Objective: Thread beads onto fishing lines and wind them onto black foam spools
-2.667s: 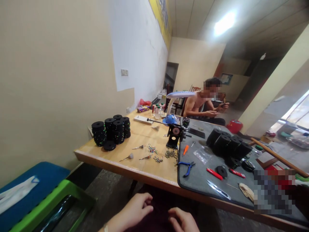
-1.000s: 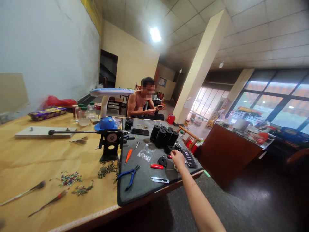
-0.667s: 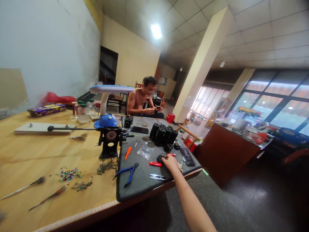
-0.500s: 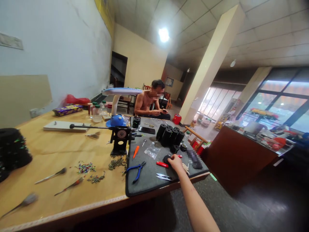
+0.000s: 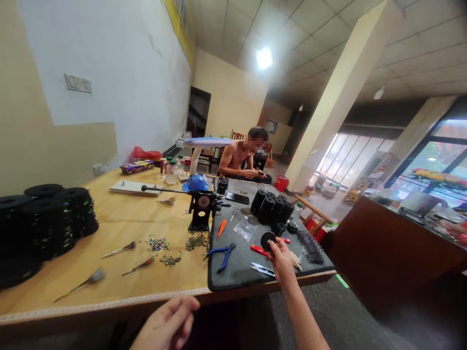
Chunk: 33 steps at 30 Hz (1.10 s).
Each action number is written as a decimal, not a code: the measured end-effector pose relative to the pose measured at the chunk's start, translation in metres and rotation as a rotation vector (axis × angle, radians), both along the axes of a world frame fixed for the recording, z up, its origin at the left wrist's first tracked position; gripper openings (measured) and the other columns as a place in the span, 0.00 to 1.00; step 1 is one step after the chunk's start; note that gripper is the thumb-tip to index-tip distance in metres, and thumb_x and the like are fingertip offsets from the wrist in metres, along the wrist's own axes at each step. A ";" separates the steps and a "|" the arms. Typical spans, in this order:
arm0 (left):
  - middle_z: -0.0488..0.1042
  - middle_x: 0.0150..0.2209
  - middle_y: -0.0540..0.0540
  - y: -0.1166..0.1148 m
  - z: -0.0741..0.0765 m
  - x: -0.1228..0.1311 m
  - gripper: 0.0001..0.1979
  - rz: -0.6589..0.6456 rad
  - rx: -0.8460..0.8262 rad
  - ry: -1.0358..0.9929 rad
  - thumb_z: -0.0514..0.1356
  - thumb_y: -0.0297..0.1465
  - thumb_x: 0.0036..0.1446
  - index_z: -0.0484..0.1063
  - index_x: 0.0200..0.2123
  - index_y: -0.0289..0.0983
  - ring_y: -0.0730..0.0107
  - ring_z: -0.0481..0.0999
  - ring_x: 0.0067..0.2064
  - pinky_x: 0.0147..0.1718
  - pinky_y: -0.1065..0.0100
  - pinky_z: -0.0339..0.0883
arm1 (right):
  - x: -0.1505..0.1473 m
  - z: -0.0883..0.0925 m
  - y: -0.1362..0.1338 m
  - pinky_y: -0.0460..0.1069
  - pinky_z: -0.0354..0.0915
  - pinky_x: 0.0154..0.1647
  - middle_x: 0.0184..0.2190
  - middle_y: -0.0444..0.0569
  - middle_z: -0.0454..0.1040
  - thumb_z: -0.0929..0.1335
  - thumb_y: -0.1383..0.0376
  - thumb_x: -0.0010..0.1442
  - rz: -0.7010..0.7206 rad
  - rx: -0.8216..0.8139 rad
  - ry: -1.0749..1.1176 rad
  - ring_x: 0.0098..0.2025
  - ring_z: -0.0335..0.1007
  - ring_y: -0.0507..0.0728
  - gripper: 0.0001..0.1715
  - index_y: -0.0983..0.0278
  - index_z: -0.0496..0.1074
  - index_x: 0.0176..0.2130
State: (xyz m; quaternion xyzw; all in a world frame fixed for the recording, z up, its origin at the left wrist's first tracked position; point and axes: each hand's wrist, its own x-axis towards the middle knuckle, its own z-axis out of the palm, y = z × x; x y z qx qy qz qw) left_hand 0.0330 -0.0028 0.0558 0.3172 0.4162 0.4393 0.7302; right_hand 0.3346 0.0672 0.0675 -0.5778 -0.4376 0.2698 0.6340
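My right hand [image 5: 280, 259] is stretched over the grey mat [image 5: 237, 270] and pinches a flat black spool [image 5: 267, 240], lifted just above the mat. Red-handled tools [image 5: 259, 250] and small snips [image 5: 263, 269] lie right by it. My left hand [image 5: 170, 323] hangs low in front of the wooden table's [image 5: 120, 287] near edge, fingers loosely curled and apart, holding nothing.
Stacks of black spools stand at the left [image 5: 44, 218] and on the mat's far side [image 5: 272, 209]. A black winding machine [image 5: 202, 209], blue pliers [image 5: 223, 253], beads [image 5: 157, 243], feathered hooks [image 5: 120, 250] and a desk lamp [image 5: 204, 146] are on the table. A person [image 5: 242, 160] sits at the far end.
My right hand closed on the flat black spool and lifted it off the mat, drawing back toward me. My left hand came into view at the bottom. The view swung left.
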 end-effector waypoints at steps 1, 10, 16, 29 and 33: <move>0.69 0.17 0.50 0.000 0.000 0.007 0.23 -0.035 0.012 0.016 0.70 0.48 0.34 0.76 0.27 0.35 0.78 0.61 0.17 0.14 0.77 0.46 | -0.012 -0.002 -0.008 0.44 0.61 0.17 0.27 0.45 0.73 0.70 0.47 0.47 0.047 -0.009 0.015 0.21 0.68 0.52 0.26 0.63 0.65 0.36; 0.78 0.35 0.45 -0.004 0.000 0.030 0.19 -0.141 -0.059 -0.142 0.68 0.44 0.43 0.78 0.35 0.38 0.69 0.72 0.35 0.30 0.74 0.60 | -0.098 -0.012 -0.083 0.47 0.65 0.34 0.30 0.46 0.74 0.67 0.63 0.56 0.568 -0.104 -0.342 0.33 0.69 0.55 0.08 0.62 0.68 0.37; 0.77 0.32 0.47 -0.004 -0.004 0.032 0.14 -0.038 0.027 -0.148 0.71 0.35 0.39 0.78 0.30 0.36 0.67 0.72 0.37 0.38 0.71 0.62 | -0.106 -0.005 -0.089 0.46 0.64 0.36 0.33 0.45 0.77 0.67 0.68 0.54 0.644 -0.139 -0.574 0.33 0.72 0.55 0.12 0.60 0.71 0.40; 0.78 0.30 0.46 -0.003 -0.024 0.026 0.14 0.049 0.040 -0.050 0.72 0.34 0.39 0.78 0.32 0.35 0.71 0.72 0.31 0.31 0.73 0.62 | -0.113 -0.011 -0.093 0.51 0.65 0.48 0.44 0.48 0.78 0.65 0.71 0.52 0.708 -0.115 -0.539 0.45 0.74 0.60 0.24 0.57 0.73 0.49; 0.79 0.28 0.46 0.000 -0.024 0.024 0.15 0.121 0.058 -0.043 0.72 0.34 0.37 0.78 0.30 0.34 0.71 0.73 0.31 0.32 0.73 0.64 | -0.117 -0.016 -0.095 0.49 0.66 0.45 0.43 0.47 0.78 0.65 0.71 0.52 0.687 -0.145 -0.491 0.42 0.74 0.59 0.26 0.58 0.71 0.50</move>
